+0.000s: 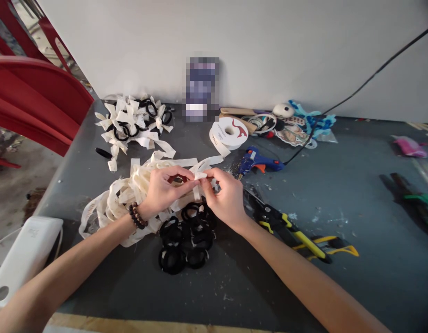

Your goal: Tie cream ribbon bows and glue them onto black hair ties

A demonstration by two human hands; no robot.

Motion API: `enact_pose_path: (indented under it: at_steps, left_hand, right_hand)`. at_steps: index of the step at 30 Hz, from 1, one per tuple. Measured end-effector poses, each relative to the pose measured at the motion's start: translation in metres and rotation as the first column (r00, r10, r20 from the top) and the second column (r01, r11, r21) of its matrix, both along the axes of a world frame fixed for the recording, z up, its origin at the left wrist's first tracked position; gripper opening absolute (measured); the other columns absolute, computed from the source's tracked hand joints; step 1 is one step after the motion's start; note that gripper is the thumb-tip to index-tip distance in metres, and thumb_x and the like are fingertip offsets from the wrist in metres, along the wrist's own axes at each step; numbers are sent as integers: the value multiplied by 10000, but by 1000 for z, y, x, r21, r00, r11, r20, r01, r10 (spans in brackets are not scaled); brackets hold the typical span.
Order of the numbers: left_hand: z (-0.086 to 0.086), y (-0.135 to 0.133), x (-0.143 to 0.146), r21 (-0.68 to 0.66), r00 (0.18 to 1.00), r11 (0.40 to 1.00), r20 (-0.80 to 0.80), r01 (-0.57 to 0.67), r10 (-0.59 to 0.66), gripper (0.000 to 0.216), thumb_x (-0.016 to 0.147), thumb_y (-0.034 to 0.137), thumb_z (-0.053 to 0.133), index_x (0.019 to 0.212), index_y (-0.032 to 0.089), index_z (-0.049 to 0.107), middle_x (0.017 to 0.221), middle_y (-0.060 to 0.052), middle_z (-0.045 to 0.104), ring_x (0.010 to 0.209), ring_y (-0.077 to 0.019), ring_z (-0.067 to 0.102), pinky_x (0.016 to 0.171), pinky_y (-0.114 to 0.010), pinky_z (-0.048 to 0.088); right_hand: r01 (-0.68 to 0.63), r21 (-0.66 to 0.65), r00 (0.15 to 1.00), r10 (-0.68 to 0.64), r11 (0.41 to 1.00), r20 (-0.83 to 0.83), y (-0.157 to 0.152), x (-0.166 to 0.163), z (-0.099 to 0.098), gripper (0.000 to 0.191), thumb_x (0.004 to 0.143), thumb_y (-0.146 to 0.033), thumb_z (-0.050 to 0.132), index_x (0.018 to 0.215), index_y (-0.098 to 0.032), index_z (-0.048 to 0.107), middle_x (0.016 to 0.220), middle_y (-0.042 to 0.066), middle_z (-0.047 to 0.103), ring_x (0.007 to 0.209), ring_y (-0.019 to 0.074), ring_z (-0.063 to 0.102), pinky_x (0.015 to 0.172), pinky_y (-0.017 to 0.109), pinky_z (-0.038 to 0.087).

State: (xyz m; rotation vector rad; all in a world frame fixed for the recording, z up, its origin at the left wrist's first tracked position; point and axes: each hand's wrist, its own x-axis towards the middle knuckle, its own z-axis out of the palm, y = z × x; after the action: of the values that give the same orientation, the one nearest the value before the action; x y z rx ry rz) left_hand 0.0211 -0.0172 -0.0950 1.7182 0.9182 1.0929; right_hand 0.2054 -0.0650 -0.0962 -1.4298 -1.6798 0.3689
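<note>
My left hand [165, 188] and my right hand [225, 196] meet over the middle of the table, both pinching a white ribbon [200, 175] between thumb and forefinger. Beneath my left hand lies a tangled heap of cream ribbon [118, 194]. Just below the hands, several black hair ties [172, 259] sit in a cluster. A ribbon spool [229, 133] with a red mark stands behind my right hand, its printed end trailing toward the heap. Further back on the left is a pile of white bows on black hair ties [130, 118].
A blue glue gun [257, 159] with a black cord [366, 83] lies right of the spool. Yellow-and-black pliers [304, 240] rest beside my right forearm. A white power bank [28, 256] is at the left edge; a blurred phone-like object [201, 88] leans on the wall.
</note>
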Motion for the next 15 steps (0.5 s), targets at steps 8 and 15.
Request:
enact_pose_path:
  at_steps: [8, 15]
  left_hand:
    - [-3, 0, 1, 5, 999, 1000, 41, 16, -17, 191, 824, 368, 885, 913, 214, 817, 874, -53, 818, 747, -162, 731, 643, -281, 568]
    - [-1, 0, 2, 19, 999, 999, 19, 40, -41, 299, 808, 483, 879, 900, 205, 822, 852, -73, 813, 758, -191, 743, 668, -312, 591]
  right_hand:
    - [-7, 20, 1000, 7, 1000, -26, -1, 0, 1, 162, 999, -332, 591, 893, -239, 671, 842, 45, 777, 810, 219, 712, 776, 350, 511]
    - [-23, -20, 997, 22, 1000, -76, -1, 2, 1, 145, 982, -321, 594, 903, -240, 685, 850, 36, 780, 790, 212, 705, 742, 341, 514]
